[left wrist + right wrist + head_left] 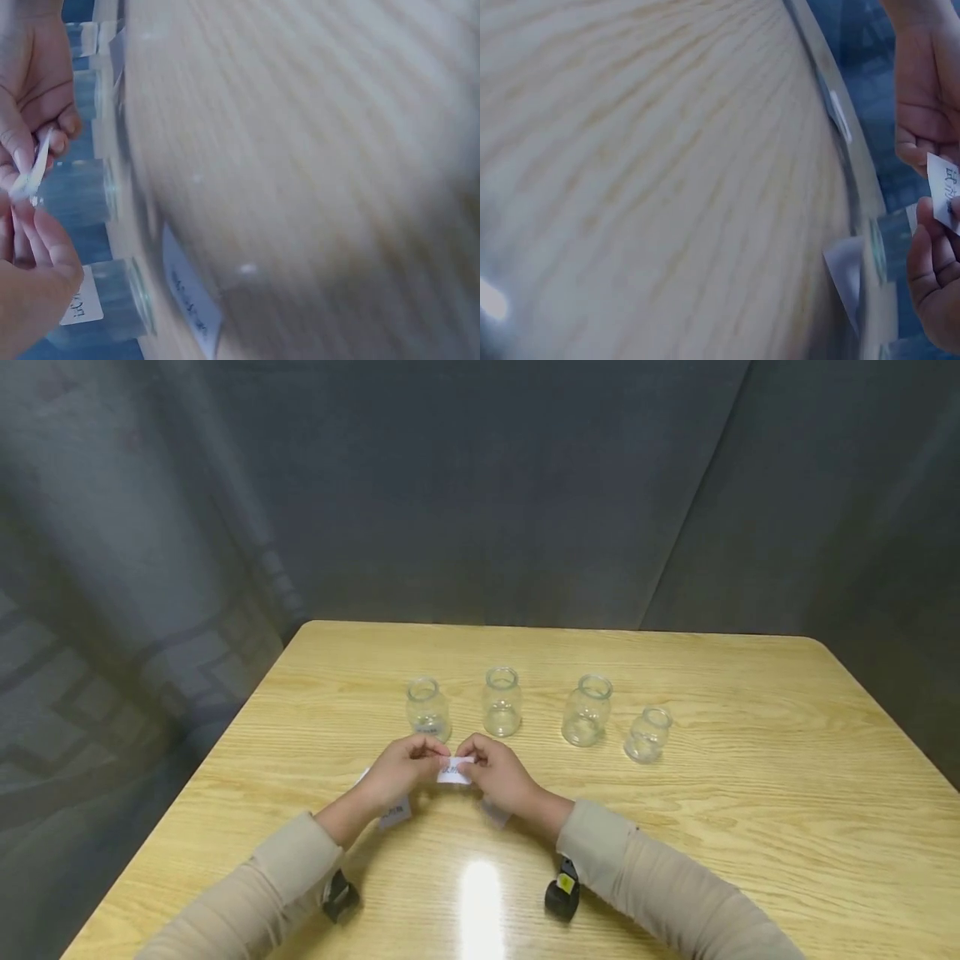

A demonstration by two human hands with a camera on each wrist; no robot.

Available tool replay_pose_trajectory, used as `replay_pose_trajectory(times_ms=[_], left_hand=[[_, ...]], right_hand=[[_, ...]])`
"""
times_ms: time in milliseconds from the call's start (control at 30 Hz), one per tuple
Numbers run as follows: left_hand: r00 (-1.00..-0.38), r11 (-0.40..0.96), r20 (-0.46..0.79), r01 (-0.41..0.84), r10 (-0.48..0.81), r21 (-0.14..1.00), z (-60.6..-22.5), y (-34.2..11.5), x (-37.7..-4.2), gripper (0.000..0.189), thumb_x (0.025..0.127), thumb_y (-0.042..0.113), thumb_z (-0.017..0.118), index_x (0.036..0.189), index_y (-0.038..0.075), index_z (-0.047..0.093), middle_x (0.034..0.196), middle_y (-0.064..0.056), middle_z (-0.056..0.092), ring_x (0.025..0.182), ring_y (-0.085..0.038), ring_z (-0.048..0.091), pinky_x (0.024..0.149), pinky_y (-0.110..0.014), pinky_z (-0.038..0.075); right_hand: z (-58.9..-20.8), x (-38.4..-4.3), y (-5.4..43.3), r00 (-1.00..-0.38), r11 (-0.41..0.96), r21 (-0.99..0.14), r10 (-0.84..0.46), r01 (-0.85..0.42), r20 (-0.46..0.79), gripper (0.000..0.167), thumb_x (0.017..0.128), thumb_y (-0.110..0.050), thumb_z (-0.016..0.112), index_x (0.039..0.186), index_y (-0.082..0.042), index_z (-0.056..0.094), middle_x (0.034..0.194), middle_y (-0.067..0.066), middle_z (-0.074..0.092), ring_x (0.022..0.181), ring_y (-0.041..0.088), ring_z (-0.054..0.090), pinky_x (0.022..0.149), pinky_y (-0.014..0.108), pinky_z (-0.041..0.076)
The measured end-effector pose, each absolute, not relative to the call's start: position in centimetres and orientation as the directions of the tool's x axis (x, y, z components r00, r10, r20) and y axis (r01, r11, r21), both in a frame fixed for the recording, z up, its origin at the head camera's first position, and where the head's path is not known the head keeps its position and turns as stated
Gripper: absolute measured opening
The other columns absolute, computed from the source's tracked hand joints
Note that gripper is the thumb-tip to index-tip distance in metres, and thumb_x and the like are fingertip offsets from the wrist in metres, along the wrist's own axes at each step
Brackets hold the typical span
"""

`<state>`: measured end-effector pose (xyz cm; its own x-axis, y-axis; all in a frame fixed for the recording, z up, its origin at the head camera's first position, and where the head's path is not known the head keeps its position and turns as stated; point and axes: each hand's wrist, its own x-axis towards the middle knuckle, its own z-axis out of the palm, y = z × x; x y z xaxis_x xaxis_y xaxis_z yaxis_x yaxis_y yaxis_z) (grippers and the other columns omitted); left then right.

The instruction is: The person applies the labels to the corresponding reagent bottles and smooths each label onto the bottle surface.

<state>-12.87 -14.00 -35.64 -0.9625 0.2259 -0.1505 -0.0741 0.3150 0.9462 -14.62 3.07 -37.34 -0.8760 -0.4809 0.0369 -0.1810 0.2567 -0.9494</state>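
A small white paper label [455,771] with handwritten characters is held up between both hands. My left hand [405,768] pinches its left edge between thumb and fingers. On the opposite edge, my right hand [501,770] pinches it the same way. In the right wrist view the label [945,191] shows its writing, partly covered by fingertips. Just beyond the hands stands a clear glass jar [425,697] bearing a white label [84,298] low on its side. To its right is a second clear jar [502,700], close behind the fingers.
Further right stand a wide clear jar [587,712] and a smaller jar [647,737]. One written paper slip [395,814] lies under the left wrist, another slip [495,812] under the right. The wooden table [750,777] reaches back to a grey curtain [480,493].
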Motion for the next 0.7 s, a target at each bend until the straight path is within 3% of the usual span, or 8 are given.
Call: replay_pose_trajectory(times_ms=[233, 700], left_hand=[[-0.946, 0.249, -0.138, -0.064, 0.293, 0.966, -34.9, -13.7, -13.4, 0.021, 0.087, 0.013, 0.048, 0.098, -0.004, 0.053, 0.09, -0.01, 0.053, 0.082, -0.02, 0.052, 0.079, -0.042, 0.043], [-0.906, 0.177, -0.119, -0.049, 0.407, 0.983, -34.6, -13.4, -14.0, 0.022, 0.085, 0.007, 0.047, 0.094, -0.013, 0.051, 0.08, -0.009, 0.058, 0.074, -0.018, 0.058, 0.075, -0.036, 0.047]], right_hand=[[-36.7, -14.7, 3.8, -0.89, 0.264, -0.949, -0.454, -0.176, 0.039, 0.008, 0.083, -0.002, 0.053, 0.091, -0.004, 0.055, 0.075, 0.006, 0.052, 0.065, 0.014, 0.048, 0.056, 0.025, 0.043], [-36.2, -14.8, 5.2, -0.896, 0.234, -0.962, -0.443, -0.144, 0.026, 0.01, 0.08, 0.004, 0.053, 0.089, 0.0, 0.056, 0.073, 0.006, 0.053, 0.066, 0.015, 0.048, 0.062, 0.037, 0.047]])
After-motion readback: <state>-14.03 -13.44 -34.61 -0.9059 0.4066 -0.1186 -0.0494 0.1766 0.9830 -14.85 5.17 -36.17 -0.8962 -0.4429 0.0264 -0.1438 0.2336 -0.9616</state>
